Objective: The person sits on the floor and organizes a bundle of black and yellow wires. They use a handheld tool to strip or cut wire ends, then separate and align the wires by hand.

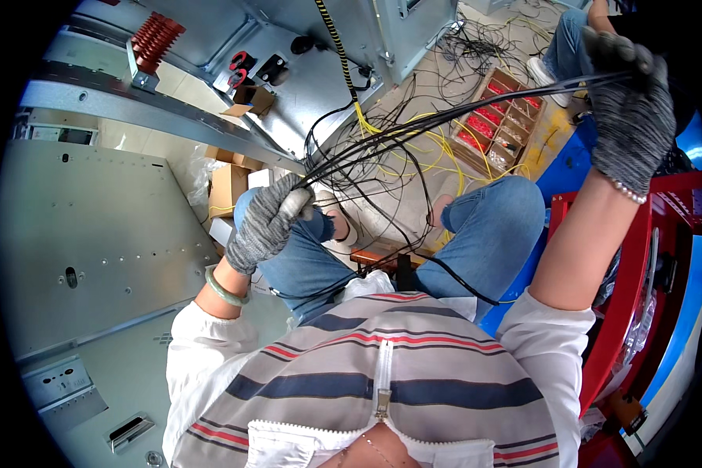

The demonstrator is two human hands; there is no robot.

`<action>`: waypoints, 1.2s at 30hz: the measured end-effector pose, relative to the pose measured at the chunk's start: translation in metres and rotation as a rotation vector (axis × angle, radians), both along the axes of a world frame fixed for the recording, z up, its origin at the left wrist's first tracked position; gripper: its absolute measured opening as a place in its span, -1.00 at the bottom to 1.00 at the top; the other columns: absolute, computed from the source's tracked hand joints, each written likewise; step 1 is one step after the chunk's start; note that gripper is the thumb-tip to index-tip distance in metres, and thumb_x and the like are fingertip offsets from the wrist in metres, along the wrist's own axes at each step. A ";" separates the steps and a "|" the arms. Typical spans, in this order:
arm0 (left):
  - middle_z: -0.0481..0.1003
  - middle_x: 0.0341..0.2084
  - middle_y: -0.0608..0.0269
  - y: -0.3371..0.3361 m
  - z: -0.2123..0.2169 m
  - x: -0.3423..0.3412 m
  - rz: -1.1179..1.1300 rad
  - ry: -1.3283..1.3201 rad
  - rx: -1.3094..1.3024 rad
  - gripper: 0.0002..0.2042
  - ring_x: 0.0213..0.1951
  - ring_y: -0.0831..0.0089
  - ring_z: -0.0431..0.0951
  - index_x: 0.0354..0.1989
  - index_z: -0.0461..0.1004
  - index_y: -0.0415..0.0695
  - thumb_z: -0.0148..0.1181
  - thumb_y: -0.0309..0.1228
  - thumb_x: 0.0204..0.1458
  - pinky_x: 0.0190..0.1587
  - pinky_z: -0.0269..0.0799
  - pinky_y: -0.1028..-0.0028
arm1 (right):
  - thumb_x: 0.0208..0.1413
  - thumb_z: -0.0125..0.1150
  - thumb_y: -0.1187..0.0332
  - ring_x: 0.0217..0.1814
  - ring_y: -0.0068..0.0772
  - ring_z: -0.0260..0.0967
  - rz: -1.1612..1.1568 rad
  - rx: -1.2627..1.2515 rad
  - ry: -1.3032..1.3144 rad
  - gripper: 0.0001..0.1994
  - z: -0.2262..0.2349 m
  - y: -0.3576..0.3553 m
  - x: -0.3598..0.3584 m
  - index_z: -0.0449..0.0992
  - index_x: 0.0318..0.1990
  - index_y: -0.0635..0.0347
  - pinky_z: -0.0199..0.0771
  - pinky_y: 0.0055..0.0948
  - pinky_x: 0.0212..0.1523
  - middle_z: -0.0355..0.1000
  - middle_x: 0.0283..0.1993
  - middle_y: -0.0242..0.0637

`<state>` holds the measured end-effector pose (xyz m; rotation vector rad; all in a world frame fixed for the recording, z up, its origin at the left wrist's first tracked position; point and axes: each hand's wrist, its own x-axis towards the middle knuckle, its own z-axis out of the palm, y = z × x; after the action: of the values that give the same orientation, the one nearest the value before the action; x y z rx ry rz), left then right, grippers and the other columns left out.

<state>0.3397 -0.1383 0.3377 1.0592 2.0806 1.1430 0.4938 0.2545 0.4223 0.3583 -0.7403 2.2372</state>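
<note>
A bundle of thin black wires [444, 117] stretches taut between my two hands, both in grey knit gloves. My left hand [269, 218] is closed around one end of the bundle above my left knee; a green bangle sits on that wrist. My right hand [628, 109] is raised at the upper right and grips the other end of the wires. More black wire loops [366, 187] hang down from the left hand toward the floor between my knees. I am seated, in blue jeans and a striped top.
A grey metal cabinet panel [93, 234] lies to my left, with a red ribbed insulator [156, 39] at the top. Yellow and black cables [413, 148] litter the floor. A wooden compartment box with red parts [499, 117] sits ahead. Another person's jeans leg [565, 39] shows top right. Red frame [639, 257] at right.
</note>
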 end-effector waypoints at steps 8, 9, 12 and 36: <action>0.38 -0.58 0.33 -0.052 0.005 -0.038 0.323 0.190 -0.036 -0.78 -0.50 0.60 0.35 -0.29 0.38 -0.24 -0.07 -0.32 0.09 -0.39 0.29 0.58 | 0.12 -0.35 0.17 -0.42 -0.15 0.22 -0.217 -0.159 -0.121 -0.62 -0.012 0.092 0.060 0.22 -0.64 0.17 0.22 0.07 -0.08 0.18 -0.63 -0.19; 0.38 -0.56 0.36 -0.048 0.014 -0.036 0.434 0.169 0.013 -0.78 -0.50 0.61 0.35 -0.28 0.38 -0.23 -0.05 -0.32 0.08 -0.39 0.30 0.60 | 0.12 -0.35 0.19 -0.42 -0.13 0.21 -0.283 -0.198 -0.170 -0.63 -0.013 0.094 0.063 0.21 -0.64 0.16 0.20 0.14 -0.08 0.15 -0.64 -0.19; 0.37 -0.53 0.43 -0.055 0.043 -0.037 0.594 0.299 0.158 -0.78 -0.51 0.66 0.33 -0.26 0.38 -0.21 -0.01 -0.30 0.06 -0.41 0.31 0.62 | 0.15 -0.31 0.19 -0.54 -0.39 0.20 -0.499 -0.275 -0.306 -0.68 -0.007 0.067 0.047 0.26 -0.55 0.12 0.26 -0.39 -0.31 0.17 -0.64 -0.31; 0.07 -0.82 0.47 -0.066 0.220 -0.018 0.183 -0.273 0.845 -0.78 -0.84 0.75 -0.05 -0.28 0.25 -0.25 -0.25 -0.35 0.16 -0.90 -0.11 0.74 | -0.17 0.19 0.25 0.14 -0.25 0.14 -0.139 1.239 -0.740 -0.36 -0.225 -0.157 -0.133 0.12 0.12 0.19 0.13 -0.46 0.12 0.21 0.08 -0.12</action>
<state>0.3216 -0.2039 0.5580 0.9742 1.4975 2.2222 0.3606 0.0975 0.1976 0.0027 -2.4179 1.4688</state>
